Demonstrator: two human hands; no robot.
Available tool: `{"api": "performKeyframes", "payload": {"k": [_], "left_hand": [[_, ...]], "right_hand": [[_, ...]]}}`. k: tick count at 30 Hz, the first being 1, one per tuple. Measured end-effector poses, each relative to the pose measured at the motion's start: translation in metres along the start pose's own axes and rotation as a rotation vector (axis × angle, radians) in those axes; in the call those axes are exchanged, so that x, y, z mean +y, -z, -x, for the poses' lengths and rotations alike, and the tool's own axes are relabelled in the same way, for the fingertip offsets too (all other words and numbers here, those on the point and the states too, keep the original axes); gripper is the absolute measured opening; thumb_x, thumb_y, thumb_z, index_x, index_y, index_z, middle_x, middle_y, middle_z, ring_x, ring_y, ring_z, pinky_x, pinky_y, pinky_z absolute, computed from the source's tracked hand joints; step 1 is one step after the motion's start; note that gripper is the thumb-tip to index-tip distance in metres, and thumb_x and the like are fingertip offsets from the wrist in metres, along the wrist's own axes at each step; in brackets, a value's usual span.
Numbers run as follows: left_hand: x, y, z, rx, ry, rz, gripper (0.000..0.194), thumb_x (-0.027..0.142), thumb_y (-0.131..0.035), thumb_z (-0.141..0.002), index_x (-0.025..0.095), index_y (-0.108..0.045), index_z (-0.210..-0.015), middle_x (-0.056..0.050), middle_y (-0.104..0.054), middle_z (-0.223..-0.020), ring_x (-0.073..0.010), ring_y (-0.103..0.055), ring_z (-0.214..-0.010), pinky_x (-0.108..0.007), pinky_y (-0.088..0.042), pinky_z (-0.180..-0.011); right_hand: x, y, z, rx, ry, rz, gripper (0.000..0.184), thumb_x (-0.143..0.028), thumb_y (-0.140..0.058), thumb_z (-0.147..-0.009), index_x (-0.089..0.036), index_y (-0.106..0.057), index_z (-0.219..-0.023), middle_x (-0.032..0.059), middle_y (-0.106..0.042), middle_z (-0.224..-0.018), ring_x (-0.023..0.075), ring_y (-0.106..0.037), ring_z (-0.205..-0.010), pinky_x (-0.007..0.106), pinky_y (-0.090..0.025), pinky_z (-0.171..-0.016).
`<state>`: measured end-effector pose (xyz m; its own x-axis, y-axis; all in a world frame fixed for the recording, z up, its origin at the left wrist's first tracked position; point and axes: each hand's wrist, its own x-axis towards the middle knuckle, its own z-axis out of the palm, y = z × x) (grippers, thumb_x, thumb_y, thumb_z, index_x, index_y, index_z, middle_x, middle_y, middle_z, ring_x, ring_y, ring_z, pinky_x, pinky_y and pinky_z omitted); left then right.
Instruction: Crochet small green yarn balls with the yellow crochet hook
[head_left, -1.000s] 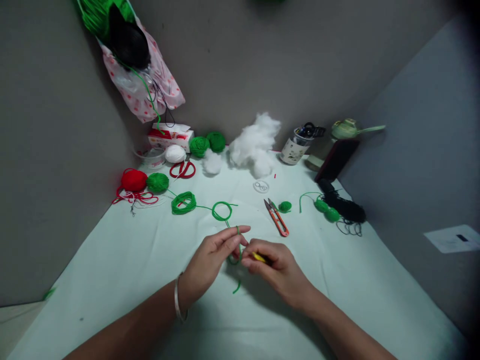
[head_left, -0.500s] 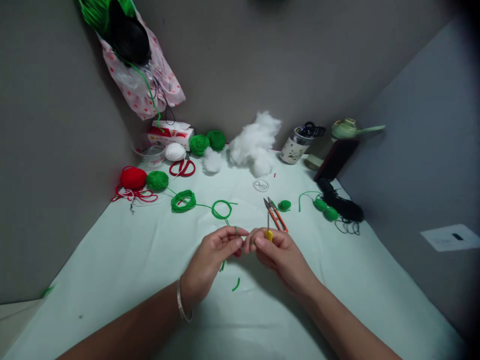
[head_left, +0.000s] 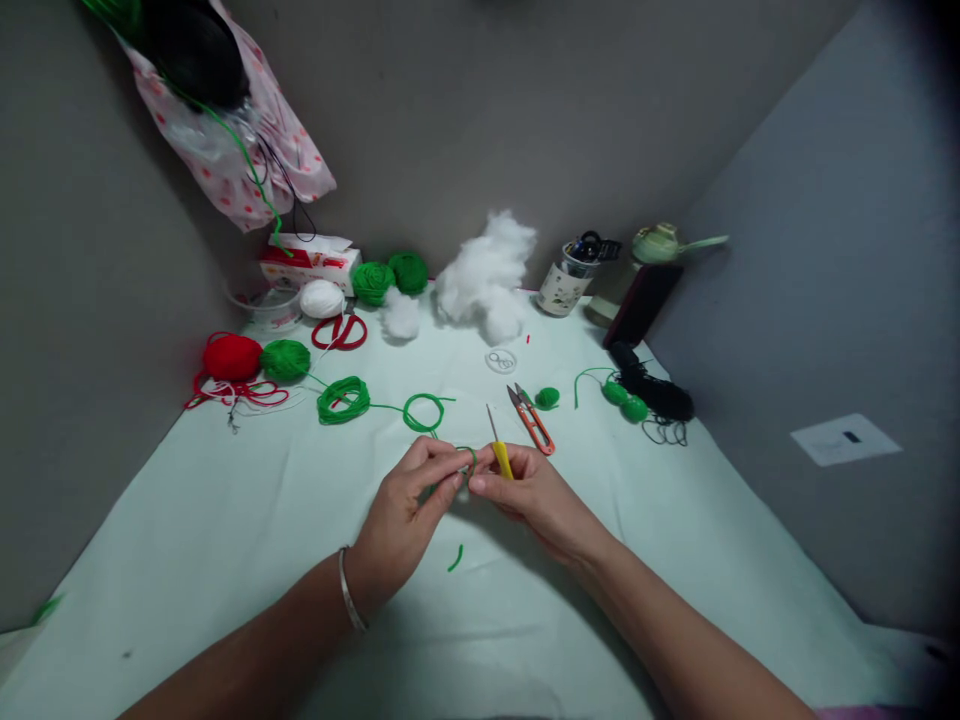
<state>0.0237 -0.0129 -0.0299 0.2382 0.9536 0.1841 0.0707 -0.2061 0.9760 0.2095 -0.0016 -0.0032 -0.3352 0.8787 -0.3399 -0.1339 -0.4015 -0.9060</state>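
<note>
Green yarn [head_left: 474, 461] loops over the index fingertip of the left hand [head_left: 405, 505], at 2 o'clock from its middle, the fingers narrowed around the strand; the right hand [head_left: 536, 495] grips a yellow-handled hook [head_left: 502, 460], fingertips meeting the left's. The hook, upright 0.5 s ago, now leans toward 11 o'clock; orange snips [head_left: 537, 428] lie beyond, near 1 o'clock.

No text can be read; markings on the box [head_left: 324, 270] are too small.
</note>
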Motion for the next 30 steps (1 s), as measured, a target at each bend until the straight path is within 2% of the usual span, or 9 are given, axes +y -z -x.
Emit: {"api": "performKeyframes", "payload": {"k": [3, 5, 11, 16, 20, 25, 30], "left_hand": [[0.001, -0.001, 0.0, -0.006, 0.045, 0.024, 0.022, 0.025, -0.065, -0.095, 0.024, -0.081, -0.111, -0.009, -0.068, -0.107, -0.0238, -0.066, -0.103, -0.036, -0.054, -0.09], [0.002, -0.001, -0.001, -0.008, 0.096, 0.086, 0.022, 0.025, -0.067, -0.094, 0.023, -0.08, -0.112, -0.007, -0.068, -0.103, -0.0223, -0.067, -0.098, -0.035, -0.055, -0.088], [0.007, -0.002, -0.002, 0.009, 0.206, 0.153, 0.025, 0.027, -0.071, -0.089, 0.018, -0.075, -0.112, -0.005, -0.068, -0.093, -0.0192, -0.068, -0.085, -0.034, -0.056, -0.085], [0.012, -0.002, -0.004, 0.012, 0.24, 0.16, 0.027, 0.028, -0.071, -0.084, 0.018, -0.072, -0.109, -0.003, -0.067, -0.087, -0.0182, -0.068, -0.082, -0.034, -0.058, -0.081], [0.012, -0.002, -0.004, 0.014, 0.241, 0.111, 0.022, 0.025, -0.069, -0.084, 0.018, -0.07, -0.105, -0.002, -0.067, -0.083, -0.0176, -0.07, -0.078, -0.033, -0.058, -0.078], [0.008, -0.002, -0.004, 0.016, 0.192, 0.063, 0.01, 0.025, -0.065, -0.088, 0.019, -0.069, -0.095, -0.004, -0.073, -0.086, -0.0186, -0.072, -0.081, -0.031, -0.057, -0.077], [0.002, 0.001, -0.004, 0.035, 0.095, -0.017, 0.007, 0.026, -0.074, -0.085, 0.021, -0.077, -0.087, -0.004, -0.072, -0.086, -0.0192, -0.068, -0.082, -0.031, -0.052, -0.078]], "right_hand": [[0.001, 0.0, 0.0, -0.02, -0.01, -0.013, 0.04, -0.046, -0.093, -0.07, -0.017, -0.066, -0.076, -0.0046, -0.061, -0.066, 0.0028, -0.026, -0.048, 0.024, -0.014, -0.045], [0.002, 0.001, 0.001, -0.025, -0.018, -0.017, 0.039, -0.046, -0.091, -0.073, -0.018, -0.065, -0.079, -0.004, -0.064, -0.068, 0.0025, -0.026, -0.047, 0.024, -0.013, -0.045], [0.001, -0.001, 0.0, -0.017, -0.007, -0.031, 0.035, -0.043, -0.088, -0.076, -0.018, -0.063, -0.08, -0.004, -0.066, -0.066, 0.0029, -0.027, -0.046, 0.023, -0.013, -0.044], [0.004, 0.0, -0.003, 0.055, 0.034, -0.024, 0.036, -0.045, -0.089, -0.074, -0.019, -0.065, -0.082, -0.0039, -0.066, -0.064, 0.0029, -0.026, -0.044, 0.024, -0.013, -0.043], [0.008, -0.001, -0.004, 0.117, 0.067, 0.017, 0.037, -0.046, -0.089, -0.072, -0.018, -0.067, -0.081, -0.0059, -0.061, -0.06, 0.0031, -0.026, -0.044, 0.024, -0.014, -0.044], [0.005, -0.006, -0.002, 0.115, 0.06, 0.024, 0.037, -0.048, -0.089, -0.071, -0.018, -0.068, -0.081, -0.0029, -0.066, -0.065, 0.0043, -0.029, -0.046, 0.024, -0.017, -0.045], [0.004, -0.008, -0.001, 0.186, 0.141, 0.122, 0.037, -0.049, -0.088, -0.069, -0.018, -0.069, -0.075, -0.0035, -0.061, -0.061, 0.0086, -0.042, -0.055, 0.025, -0.03, -0.055]]}}
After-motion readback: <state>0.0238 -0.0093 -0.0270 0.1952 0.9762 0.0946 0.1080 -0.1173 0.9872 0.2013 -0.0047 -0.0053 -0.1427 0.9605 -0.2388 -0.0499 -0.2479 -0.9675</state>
